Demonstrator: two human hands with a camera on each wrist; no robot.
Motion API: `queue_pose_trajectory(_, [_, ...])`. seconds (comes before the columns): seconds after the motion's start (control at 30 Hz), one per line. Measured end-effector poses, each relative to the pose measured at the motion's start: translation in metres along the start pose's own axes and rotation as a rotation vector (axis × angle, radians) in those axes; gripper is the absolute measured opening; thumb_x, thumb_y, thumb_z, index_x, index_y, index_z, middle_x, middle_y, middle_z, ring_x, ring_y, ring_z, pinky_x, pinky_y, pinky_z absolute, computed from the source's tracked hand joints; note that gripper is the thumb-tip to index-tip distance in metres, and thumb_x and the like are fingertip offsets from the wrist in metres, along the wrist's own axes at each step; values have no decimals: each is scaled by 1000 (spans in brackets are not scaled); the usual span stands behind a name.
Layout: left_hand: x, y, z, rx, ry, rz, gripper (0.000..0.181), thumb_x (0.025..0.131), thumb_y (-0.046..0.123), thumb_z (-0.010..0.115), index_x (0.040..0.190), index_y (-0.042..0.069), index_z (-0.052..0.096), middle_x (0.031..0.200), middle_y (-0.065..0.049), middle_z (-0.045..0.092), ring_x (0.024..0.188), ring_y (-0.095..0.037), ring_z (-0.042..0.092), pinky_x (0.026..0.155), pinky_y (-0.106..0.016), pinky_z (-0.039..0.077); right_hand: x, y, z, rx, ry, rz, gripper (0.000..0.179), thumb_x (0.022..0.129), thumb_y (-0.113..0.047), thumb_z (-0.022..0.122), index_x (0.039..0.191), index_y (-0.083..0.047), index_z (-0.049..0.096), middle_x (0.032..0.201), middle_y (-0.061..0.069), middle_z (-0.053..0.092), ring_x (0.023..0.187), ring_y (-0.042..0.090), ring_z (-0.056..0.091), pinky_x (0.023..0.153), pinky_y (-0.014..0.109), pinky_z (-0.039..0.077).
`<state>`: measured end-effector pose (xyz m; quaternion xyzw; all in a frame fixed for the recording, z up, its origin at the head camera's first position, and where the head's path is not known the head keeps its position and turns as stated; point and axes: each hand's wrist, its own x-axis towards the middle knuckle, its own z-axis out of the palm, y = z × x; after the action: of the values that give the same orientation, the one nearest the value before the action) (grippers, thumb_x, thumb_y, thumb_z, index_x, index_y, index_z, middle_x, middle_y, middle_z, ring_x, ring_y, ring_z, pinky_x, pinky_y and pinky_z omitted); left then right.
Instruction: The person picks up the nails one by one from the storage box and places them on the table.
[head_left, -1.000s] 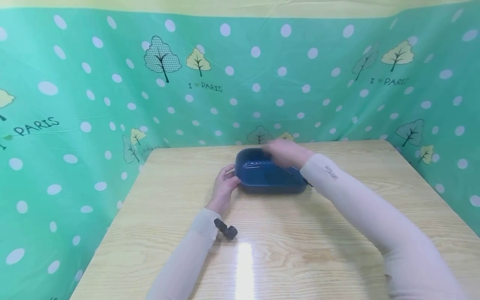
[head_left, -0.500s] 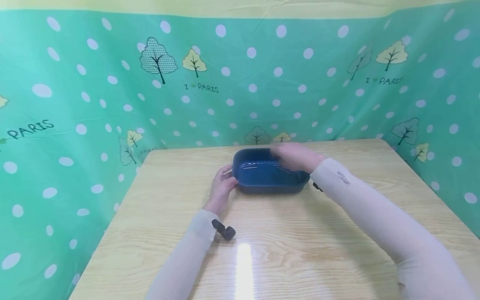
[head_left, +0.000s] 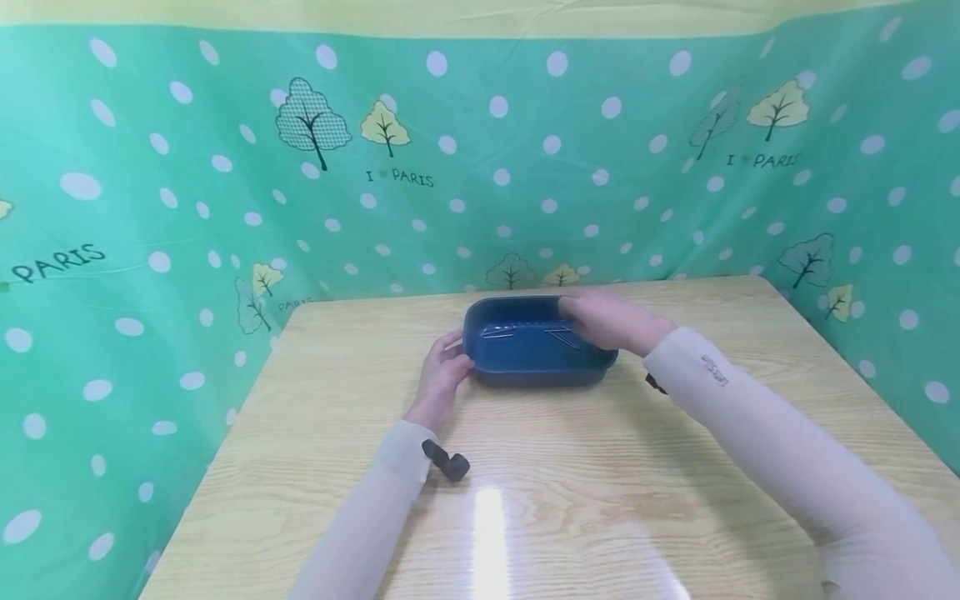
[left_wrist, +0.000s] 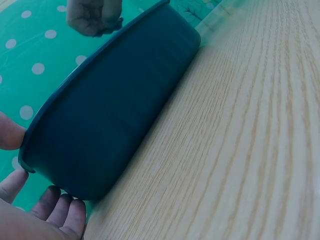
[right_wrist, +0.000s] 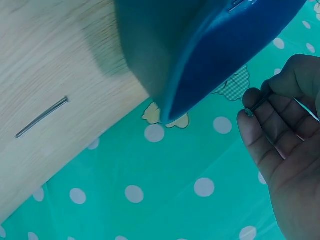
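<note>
the left hand [head_left: 438, 379] grasps the left end of the blue bin [head_left: 540, 379], thumb on its rim, fingers against its wall. the right hand [head_left: 613, 321], raised at the bin's right end, pinches a nail [right_wrist: 258, 104] between thumb and fingertips. more nails [head_left: 498, 335] lie inside the bin, and a loose nail [right_wrist: 42, 117] rests beside it on the wooden table [head_left: 570, 467]. dotted cloth [head_left: 525, 200] hangs behind the bin.

My left forearm [head_left: 363, 512], pale-sleeved, extends forward from the lower edge; my left hand [head_left: 437, 379] is curved, its thumb [left_wrist: 10, 132] set apart from the bent fingers [left_wrist: 57, 212]. My right arm [head_left: 757, 450], likewise sleeved, bends at the elbow and slants inward; my right hand [head_left: 611, 319], palm visible in the right wrist view, brings its fingertips [right_wrist: 251, 95] together in a pinch.
</note>
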<state>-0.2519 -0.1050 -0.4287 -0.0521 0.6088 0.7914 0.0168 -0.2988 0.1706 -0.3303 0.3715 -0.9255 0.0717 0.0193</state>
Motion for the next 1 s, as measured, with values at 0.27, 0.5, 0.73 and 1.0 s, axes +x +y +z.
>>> queue_pose_trajectory(0.27, [0, 0, 0, -3, 3, 0, 62, 77, -7, 54, 137, 6, 43, 133, -23, 48, 116, -33, 52, 101, -44, 41, -14, 11, 2, -7, 12, 25, 11, 85, 1, 59, 85, -11, 58, 77, -1, 55, 66, 16, 52, 63, 32, 50])
queue_pose_trajectory(0.5, [0, 0, -1, -8, -18, -1, 64, 78, -7, 53, 139, 5, 41, 135, -25, 45, 120, -35, 49, 103, -44, 40, -27, 25, 2, -39, 24, 25, 13, 80, 3, 60, 87, -7, 59, 82, 4, 58, 73, 20, 57, 68, 38, 53])
queue_pose_trajectory(0.73, [0, 0, -1, -1, -7, 12, 62, 77, -7, 53, 138, 5, 43, 133, -25, 47, 117, -35, 51, 100, -43, 42, -38, 38, 7, -65, 55, 35, 16, 77, 6, 58, 85, -7, 60, 85, 7, 61, 76, 22, 60, 68, 38, 54])
queue_pose_trajectory(1.0, [2, -2, -1, 3, -4, 14, 62, 77, -7, 53, 137, 5, 44, 132, -25, 48, 115, -33, 52, 100, -43, 43, -49, 56, 14, -52, 84, 82, 22, 73, 11, 53, 84, -8, 58, 88, 7, 62, 82, 26, 63, 69, 40, 54])
